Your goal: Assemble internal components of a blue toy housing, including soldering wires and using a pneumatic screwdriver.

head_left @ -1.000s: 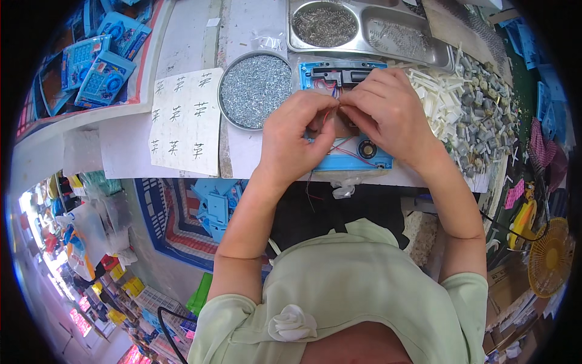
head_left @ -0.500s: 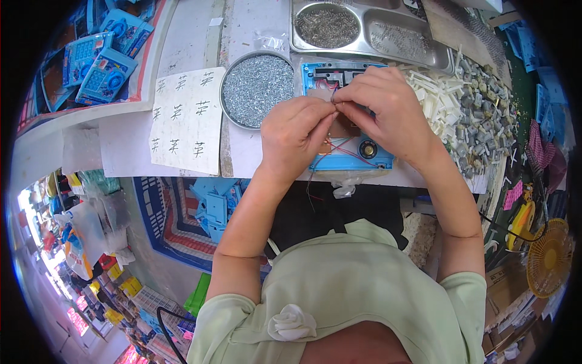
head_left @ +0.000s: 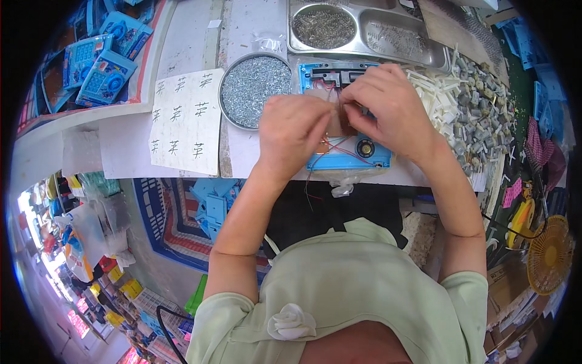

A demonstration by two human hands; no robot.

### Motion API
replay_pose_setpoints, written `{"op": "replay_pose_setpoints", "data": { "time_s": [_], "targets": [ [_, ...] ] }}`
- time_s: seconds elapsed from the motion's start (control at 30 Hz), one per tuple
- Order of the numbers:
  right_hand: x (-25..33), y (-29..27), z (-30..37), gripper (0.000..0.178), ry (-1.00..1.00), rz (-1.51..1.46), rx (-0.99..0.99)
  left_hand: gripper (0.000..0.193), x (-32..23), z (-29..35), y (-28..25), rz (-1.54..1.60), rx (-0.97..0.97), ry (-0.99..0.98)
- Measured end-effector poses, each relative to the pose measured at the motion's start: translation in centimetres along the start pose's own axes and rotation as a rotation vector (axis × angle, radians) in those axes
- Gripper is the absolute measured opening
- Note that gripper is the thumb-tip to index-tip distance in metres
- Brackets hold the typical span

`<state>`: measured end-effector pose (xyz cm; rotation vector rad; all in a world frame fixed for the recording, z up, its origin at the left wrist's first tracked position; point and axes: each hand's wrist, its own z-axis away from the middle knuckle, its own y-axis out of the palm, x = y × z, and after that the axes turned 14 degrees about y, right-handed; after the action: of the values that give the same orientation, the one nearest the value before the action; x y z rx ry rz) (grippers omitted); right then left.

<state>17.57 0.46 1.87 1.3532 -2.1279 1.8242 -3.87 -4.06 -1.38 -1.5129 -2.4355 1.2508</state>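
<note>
A light-blue plastic casing (head_left: 348, 162) lies on the table with its inside facing up. A round black speaker (head_left: 365, 148) sits in its near right corner, and thin red wires (head_left: 347, 150) run across it. My left hand (head_left: 295, 130) is over the casing's left side, thumb and index finger pinched; what they hold is too small to make out. Over the right side, my right hand (head_left: 391, 109) pinches thin wires (head_left: 331, 92) that rise from the casing. A small gap separates the two hands' fingertips. My hands hide much of the casing's middle.
To the left stands a round tin of small screws (head_left: 256, 91), beside a handwritten sheet (head_left: 185, 121). A metal tray (head_left: 394, 39) holding small metal parts is behind. White plastic pieces (head_left: 427, 97) and small motors (head_left: 479, 115) are heaped at right. Blue casings (head_left: 106, 76) fill the far left.
My fingertips have parted: they met above the casing before, and now a gap shows between them. More of the wires can be seen. The casing appears slightly further left.
</note>
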Motion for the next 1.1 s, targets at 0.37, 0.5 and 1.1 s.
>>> {"op": "replay_pose_setpoints", "data": {
  "time_s": [0.37,0.5,1.1],
  "targets": [
    [-1.5,-0.8,2.8,0.01,0.347,-0.259,-0.149,0.035,-4.0,-3.8,-0.1,0.119,-0.136,-0.177],
    [-0.9,-0.7,2.5,0.011,0.384,-0.356,-0.15,0.031,-2.8,-4.4,2.1,0.295,0.04,-0.234],
    [-3.9,-1.2,3.0,0.021,0.025,-0.24,-0.236,0.01,-0.4,-7.5,0.5,0.425,0.404,-0.321]
  ]
}}
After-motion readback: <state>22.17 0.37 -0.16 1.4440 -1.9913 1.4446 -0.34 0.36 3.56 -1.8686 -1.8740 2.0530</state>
